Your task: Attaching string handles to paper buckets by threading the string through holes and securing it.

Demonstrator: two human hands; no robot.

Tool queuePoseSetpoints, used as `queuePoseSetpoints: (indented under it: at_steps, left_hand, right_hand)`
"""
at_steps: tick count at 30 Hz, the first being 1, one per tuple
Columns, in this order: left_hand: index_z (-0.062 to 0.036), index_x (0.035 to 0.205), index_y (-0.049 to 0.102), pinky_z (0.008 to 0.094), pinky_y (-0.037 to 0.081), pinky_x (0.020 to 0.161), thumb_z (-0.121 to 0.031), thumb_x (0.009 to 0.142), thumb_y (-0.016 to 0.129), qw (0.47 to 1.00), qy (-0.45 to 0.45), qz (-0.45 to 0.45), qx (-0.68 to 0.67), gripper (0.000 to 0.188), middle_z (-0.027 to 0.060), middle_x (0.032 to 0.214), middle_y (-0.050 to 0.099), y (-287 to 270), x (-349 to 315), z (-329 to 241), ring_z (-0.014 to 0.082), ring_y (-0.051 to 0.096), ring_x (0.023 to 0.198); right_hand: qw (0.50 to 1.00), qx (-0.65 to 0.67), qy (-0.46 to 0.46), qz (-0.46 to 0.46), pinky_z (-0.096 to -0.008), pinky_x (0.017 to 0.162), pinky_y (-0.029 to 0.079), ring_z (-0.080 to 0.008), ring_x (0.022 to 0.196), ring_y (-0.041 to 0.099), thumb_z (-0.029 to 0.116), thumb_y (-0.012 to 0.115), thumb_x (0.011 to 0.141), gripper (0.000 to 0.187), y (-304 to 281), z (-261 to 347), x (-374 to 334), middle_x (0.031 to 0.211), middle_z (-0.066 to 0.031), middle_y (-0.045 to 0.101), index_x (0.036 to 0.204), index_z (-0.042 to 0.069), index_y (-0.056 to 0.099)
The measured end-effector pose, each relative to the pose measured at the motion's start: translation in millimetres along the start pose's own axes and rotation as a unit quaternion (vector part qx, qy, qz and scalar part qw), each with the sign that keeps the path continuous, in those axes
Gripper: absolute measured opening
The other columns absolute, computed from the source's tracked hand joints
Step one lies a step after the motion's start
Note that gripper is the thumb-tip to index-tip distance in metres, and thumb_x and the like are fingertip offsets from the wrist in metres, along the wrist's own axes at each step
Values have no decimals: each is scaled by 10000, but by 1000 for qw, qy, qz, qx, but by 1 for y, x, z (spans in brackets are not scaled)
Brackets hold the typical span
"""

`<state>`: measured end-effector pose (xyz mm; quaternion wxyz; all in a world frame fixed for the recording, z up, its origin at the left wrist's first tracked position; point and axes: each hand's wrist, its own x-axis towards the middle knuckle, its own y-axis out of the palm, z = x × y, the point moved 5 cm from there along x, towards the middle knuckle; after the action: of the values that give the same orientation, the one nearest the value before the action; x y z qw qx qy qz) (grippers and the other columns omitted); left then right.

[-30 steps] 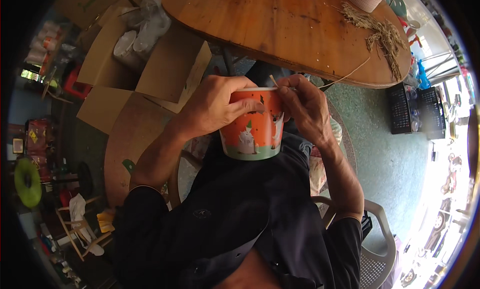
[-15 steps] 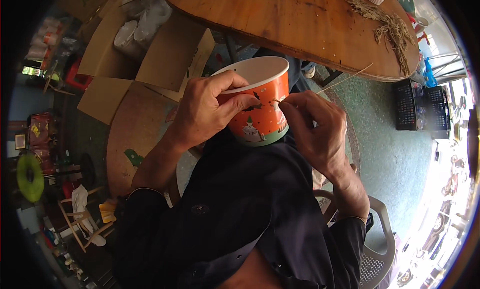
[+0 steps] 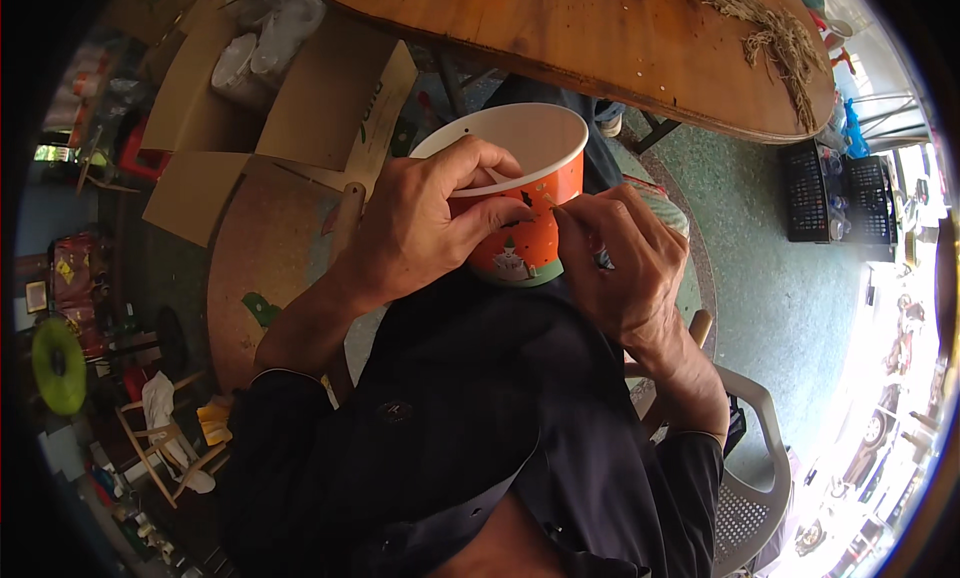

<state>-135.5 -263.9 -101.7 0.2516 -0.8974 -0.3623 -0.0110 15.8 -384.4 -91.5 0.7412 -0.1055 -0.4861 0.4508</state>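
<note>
An orange paper bucket (image 3: 543, 240) with a white rim, a green base band and printed figures stands tilted against my lap. My left hand (image 3: 425, 213) grips its near left rim, with fingers inside and the thumb pressed on the outer wall. At the wall's right side, my right hand (image 3: 625, 263) is closed in a pinch. The tip of a thin tan strand (image 3: 553, 206) shows at its fingertips, close to the wall; the rest of the strand is hidden. A small dark hole or spot (image 3: 467, 131) shows on the bucket's inner far wall.
Ahead is a wooden table (image 3: 560, 48) with a bundle of tan strands (image 3: 778, 53) at its right. Open cardboard boxes (image 3: 325, 108) stand at left, with plastic-wrapped white cups (image 3: 237, 63). Black crates (image 3: 815, 193) and a plastic chair (image 3: 755, 478) are at right.
The strand's long end, which stuck out to the upper right past my right hand, no longer shows. My right hand has turned slightly at the wall. My left hand keeps its hold.
</note>
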Motion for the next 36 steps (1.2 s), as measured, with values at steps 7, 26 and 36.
queuePoseSetpoints:
  at_steps: [7,26,36]
  left_hand:
    - [-20,1138,669,352,645,847,-152,876,847,1000,9,14,16,343,140,1031,782,2,-1,-3,286,781,1009]
    - [-57,1224,655,343,632,781,-116,880,834,999,25,35,26,393,155,941,778,6,-3,-7,272,794,926]
    - [-70,1193,772,333,636,822,5,789,837,976,205,14,66,416,74,1062,729,6,1,-26,216,736,966]
  right_hand:
    - [1000,10,12,10,-334,476,481,-213,566,630,-22,787,821,155,1,-2,1,757,-67,607,892,32,660]
    - [996,36,69,49,-280,533,501,-145,593,642,-39,741,871,69,-2,-2,3,751,-84,655,908,-6,692]
    - [963,203,152,90,-300,623,532,-170,690,681,-15,717,919,61,1,-13,1,848,-109,697,974,-30,696]
